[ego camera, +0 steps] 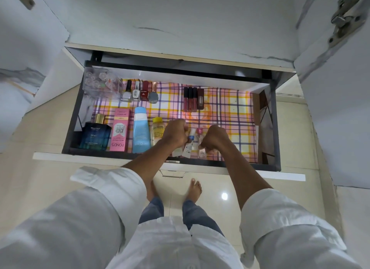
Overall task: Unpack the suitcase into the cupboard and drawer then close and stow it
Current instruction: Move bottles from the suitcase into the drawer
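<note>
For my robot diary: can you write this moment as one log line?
step: arranging drawer | left hand: holds small tube | right hand: holds small bottle

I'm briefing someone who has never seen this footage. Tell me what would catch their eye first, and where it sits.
The open drawer stands out first, lined with a bright pink, yellow and purple plaid sheet. Along its front left stand a dark blue perfume bottle, a pink Pond's box and a light blue tube. At front centre the left hand and right hand are curled around small tubes and bottles.
</note>
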